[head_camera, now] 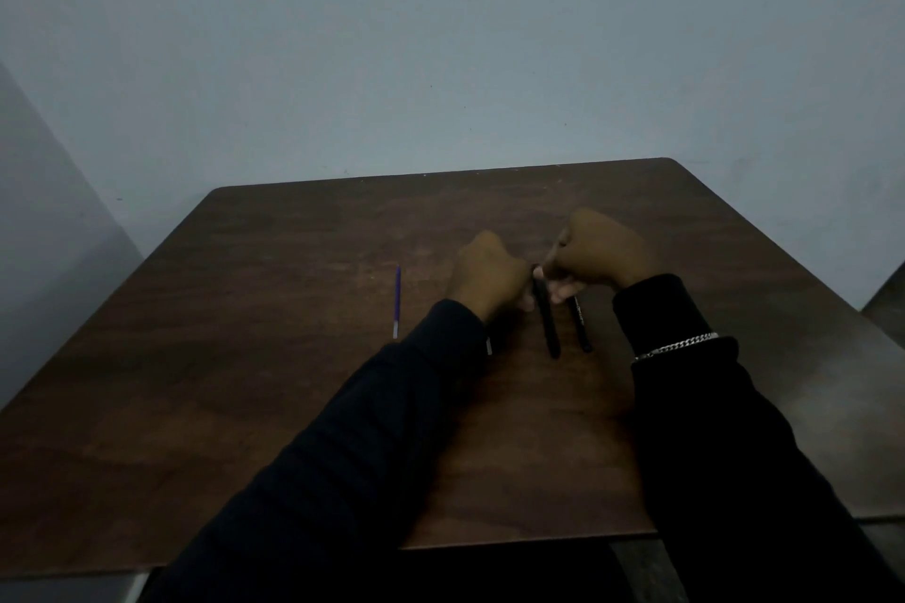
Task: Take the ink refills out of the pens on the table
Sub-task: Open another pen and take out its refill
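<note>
Two black pens lie close together on the brown table. The left black pen has its far end pinched between my left hand and my right hand, both closed on it. The right black pen lies just beside it, partly under my right hand. A thin purple ink refill with a pale near tip lies alone to the left of my left hand. A small pale object shows by my left sleeve; I cannot tell what it is.
A pale wall stands right behind the table's far edge. A silver chain bracelet sits on my right wrist over the black sleeve. The scene is dim.
</note>
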The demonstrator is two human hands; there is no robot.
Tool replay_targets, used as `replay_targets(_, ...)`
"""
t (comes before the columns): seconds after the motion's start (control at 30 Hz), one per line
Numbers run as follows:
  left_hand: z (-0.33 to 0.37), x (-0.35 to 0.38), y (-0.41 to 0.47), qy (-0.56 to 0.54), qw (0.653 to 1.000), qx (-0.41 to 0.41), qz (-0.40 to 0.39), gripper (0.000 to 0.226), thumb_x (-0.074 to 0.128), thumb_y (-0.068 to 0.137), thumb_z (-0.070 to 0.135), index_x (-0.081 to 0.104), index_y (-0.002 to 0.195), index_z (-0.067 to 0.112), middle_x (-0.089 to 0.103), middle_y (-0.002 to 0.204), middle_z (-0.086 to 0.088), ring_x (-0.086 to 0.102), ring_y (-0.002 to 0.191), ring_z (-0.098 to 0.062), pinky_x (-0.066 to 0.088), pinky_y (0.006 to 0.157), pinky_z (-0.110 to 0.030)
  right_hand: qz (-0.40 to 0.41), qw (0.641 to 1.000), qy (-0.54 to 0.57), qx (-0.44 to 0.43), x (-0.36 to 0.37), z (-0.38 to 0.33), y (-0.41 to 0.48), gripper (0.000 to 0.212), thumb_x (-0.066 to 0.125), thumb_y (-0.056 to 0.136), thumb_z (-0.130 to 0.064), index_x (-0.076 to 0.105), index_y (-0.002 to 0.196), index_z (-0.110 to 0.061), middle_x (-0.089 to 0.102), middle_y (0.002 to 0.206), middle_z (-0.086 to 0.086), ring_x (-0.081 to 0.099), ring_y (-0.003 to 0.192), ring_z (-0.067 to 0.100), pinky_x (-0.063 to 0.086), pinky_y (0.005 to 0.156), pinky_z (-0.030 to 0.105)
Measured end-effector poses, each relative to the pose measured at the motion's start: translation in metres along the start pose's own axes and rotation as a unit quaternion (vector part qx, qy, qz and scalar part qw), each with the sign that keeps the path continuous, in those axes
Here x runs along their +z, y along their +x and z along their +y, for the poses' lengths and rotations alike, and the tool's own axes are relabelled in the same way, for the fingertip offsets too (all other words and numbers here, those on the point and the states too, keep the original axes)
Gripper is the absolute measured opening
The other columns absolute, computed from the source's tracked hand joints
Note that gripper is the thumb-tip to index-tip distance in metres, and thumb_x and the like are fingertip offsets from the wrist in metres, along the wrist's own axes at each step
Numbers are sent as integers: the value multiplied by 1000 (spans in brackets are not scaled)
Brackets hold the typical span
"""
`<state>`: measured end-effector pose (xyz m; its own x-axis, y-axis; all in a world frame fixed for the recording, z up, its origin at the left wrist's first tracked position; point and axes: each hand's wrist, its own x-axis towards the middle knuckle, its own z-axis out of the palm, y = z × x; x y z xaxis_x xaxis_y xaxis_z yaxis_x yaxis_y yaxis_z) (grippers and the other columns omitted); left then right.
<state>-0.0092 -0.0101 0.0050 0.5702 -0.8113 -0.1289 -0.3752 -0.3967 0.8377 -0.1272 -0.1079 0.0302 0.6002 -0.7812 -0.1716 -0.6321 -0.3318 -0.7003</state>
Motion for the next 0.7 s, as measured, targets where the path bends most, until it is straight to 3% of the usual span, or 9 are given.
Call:
replay_targets(0.13,1,5,1,-117,990,-60,-40,10,62,100,7,65,91,6,74,88,-12,77,70,-20,67,67,-34,-25,997,-68,23,11,-7,-1,13,68,89,-3,68,89,10,75,62,15,79,64,25,65,78,48)
replay_targets(0.23,-1,8,3,-123,990,-61,-35,11,61,99,4,65,89,4,75,86,-15,77,69,-22,68,70,-41,-19,994,-108,13,16,-11,-2,13,64,90,-9,60,80,-1,74,58,10,78,60,21,66,72,44)
replay_targets(0.33,-6,10,5,-116,992,-49,-22,10,60,98,6,67,92,1,75,84,-17,75,62,-22,68,68,-44,-8,994,-113,0,17,-10,-3,18,63,91,-13,60,78,-2,76,68,15,78,64,25,65,65,39)
replay_targets(0.4,-10,10,6,-113,993,-36,-5,12,62,97,10,68,97,-1,74,87,-18,75,64,-22,67,61,-39,-15,997,-76,12,18,-9,-2,23,59,95,-9,64,74,2,74,60,16,74,51,20,61,52,29)
replay_targets(0.47,-13,9,4,-106,994,-23,21,15,64,95,13,69,100,-1,73,92,-18,76,71,-25,66,58,-37,-28,999,2,37,19,-8,-2,23,55,97,-1,67,82,12,73,65,25,73,49,23,65,55,34)
replay_targets(0.53,-16,7,2,-98,994,-4,44,11,65,93,12,70,90,2,74,88,-18,77,75,-28,67,64,-47,-33,996,71,47,18,-8,-3,16,56,97,6,67,91,16,71,71,29,71,52,27,65,58,38)
replay_targets(0.63,-18,2,-1,-89,993,35,71,17,64,94,7,68,77,6,74,87,-18,76,80,-31,66,73,-53,-34,989,143,20,16,-12,-5,7,65,88,13,69,94,10,69,75,23,69,52,22,63,49,32)
replay_targets(0.7,-19,-6,-3,-104,989,68,81,16,65,97,7,72,83,5,75,87,-11,76,82,-24,67,73,-42,-23,980,197,-16,16,-13,-5,24,73,84,13,67,106,6,71,85,22,72,61,22,60,50,27)
